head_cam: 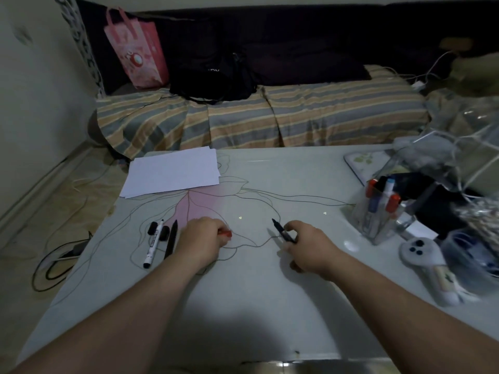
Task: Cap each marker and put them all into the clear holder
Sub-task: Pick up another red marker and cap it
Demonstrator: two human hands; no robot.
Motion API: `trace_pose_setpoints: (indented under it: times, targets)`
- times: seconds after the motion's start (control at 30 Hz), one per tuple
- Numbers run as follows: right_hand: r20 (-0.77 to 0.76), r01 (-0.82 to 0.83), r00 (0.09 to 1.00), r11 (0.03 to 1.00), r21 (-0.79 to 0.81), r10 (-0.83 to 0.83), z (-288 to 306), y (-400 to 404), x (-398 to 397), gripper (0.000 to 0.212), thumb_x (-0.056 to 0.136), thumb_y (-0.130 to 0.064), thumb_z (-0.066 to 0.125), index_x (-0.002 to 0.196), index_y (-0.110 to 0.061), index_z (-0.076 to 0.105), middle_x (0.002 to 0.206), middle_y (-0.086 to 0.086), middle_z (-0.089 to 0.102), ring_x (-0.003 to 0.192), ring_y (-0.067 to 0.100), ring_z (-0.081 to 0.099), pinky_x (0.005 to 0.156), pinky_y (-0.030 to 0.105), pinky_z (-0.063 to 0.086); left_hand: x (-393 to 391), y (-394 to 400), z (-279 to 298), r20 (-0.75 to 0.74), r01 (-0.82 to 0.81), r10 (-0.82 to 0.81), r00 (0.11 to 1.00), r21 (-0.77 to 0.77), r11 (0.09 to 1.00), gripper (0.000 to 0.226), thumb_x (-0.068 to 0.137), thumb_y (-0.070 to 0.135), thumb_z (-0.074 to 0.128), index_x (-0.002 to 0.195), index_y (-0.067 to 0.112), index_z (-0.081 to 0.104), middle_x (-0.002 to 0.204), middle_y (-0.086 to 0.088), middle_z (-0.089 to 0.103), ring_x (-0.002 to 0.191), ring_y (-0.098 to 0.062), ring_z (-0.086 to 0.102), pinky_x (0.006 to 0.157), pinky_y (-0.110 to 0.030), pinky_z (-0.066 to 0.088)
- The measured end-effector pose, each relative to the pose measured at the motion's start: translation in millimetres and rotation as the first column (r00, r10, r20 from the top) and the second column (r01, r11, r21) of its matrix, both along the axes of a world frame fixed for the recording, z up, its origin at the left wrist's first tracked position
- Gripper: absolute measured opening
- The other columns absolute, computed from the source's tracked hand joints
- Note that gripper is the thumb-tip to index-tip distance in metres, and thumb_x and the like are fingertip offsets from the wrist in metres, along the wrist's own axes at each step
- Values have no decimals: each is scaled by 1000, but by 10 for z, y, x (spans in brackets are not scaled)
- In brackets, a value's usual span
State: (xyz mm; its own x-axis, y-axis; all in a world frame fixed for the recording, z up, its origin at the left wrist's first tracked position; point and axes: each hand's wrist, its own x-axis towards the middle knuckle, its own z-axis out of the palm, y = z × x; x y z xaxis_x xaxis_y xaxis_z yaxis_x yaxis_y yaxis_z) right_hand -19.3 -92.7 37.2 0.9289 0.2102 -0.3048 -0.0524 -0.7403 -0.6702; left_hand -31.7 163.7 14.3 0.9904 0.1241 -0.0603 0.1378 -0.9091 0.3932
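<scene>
Holding an uncapped black marker [282, 231] with its tip pointing up and away, the right hand [305, 245] has its fingers curled round the barrel just above the surface [256, 306]. The left hand [201, 238] is closed over something red [226, 234], probably a cap or a red marker's end; too little of it shows to say which.

Just left of that hand lie a white marker [153, 244] with its black tip bare, two loose black caps [152, 228] beside it, and a slim black pen-like piece [171, 240].

Over at the right stands the clear holder [378, 214], already carrying several capped markers [388, 197] with red and blue tops. So part of the job looks done: what remains, judging by this, is capping the marker in hand, capping the white one, and moving everything on the left into the holder.

Farther out are a stack of white paper [172, 171], a game controller [421, 251] and a striped bed [270, 117].
</scene>
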Motion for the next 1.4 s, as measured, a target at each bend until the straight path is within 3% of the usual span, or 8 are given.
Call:
trace_pose_setpoints:
  times: [0.1, 0.2, 0.47, 0.7, 0.97, 1.17, 1.3, 1.4]
  targets:
    - [108, 21, 994, 998, 65, -27, 79, -157, 11, 32, 97, -11, 49, 118, -30, 63, 100, 3, 66, 80, 20, 60, 66, 32, 53, -34, -172, 89, 100, 7, 31, 995, -364, 932, 18, 92, 16, 64, 98, 33, 67, 96, 10, 73, 88, -11, 69, 77, -25, 52]
    - [274, 3, 961, 991, 136, -41, 250, -268, -23, 16, 101, -26, 54, 106, -35, 66, 80, -7, 63, 69, 8, 54, 58, 19, 40, -65, -341, 184, 112, 61, 26, 993, -708, 703, 34, 92, -6, 60, 94, 27, 67, 103, -3, 74, 92, -22, 76, 76, -20, 53]
    - [576, -90, 809, 993, -77, 118, 392, -310, -59, 27, 92, -54, 53, 105, -39, 71, 85, -12, 61, 92, 13, 57, 84, 36, 49, -11, -624, 263, 126, 126, -30, 992, -882, 454, 31, 98, -13, 50, 101, 14, 66, 117, -11, 71, 102, -25, 73, 90, -30, 58]
    - [602, -77, 782, 983, -166, 163, 390, -280, -34, 32, 91, -59, 46, 108, -42, 68, 85, -12, 57, 92, 17, 57, 80, 40, 51, -36, -748, 323, 156, 156, -42, 987, -854, 497, 33, 96, -11, 54, 99, 18, 69, 101, -1, 71, 92, -19, 73, 92, -35, 56]
    - [645, -32, 718, 938, -345, 262, 348, -294, -37, 24, 96, -51, 54, 104, -36, 71, 86, -8, 57, 87, 23, 60, 68, 32, 45, -71, -782, 449, 217, 200, -61, 974, -708, 677, 24, 94, 10, 69, 105, 30, 75, 101, 19, 76, 99, 2, 68, 88, -12, 48]
    - [683, -123, 676, 956, -265, 276, 402, -230, -70, 26, 94, -51, 53, 105, -32, 66, 88, -9, 67, 86, 20, 64, 72, 36, 52, -154, -891, 527, 257, 241, -98, 962, -618, 749, 21, 105, 32, 50, 89, 25, 61, 70, 18, 62, 66, -6, 51, 66, -22, 42]
    - [696, -173, 658, 957, -233, 288, 429, -179, -89, 28, 92, -52, 50, 97, -30, 67, 82, -7, 64, 78, 18, 61, 66, 38, 50, -135, -959, 520, 276, 204, -15, 961, -670, 714, 31, 107, 33, 42, 79, 25, 50, 66, 6, 51, 62, -14, 40, 64, -35, 37]
    - [715, -169, 657, 971, -169, 239, 411, -162, -96, 23, 90, -46, 61, 96, -26, 70, 84, -7, 69, 80, 20, 64, 67, 39, 51, -131, -1009, 573, 284, 185, 15, 959, -663, 726, 32, 108, 30, 41, 77, 24, 48, 58, 15, 51, 60, -13, 39, 63, -33, 34]
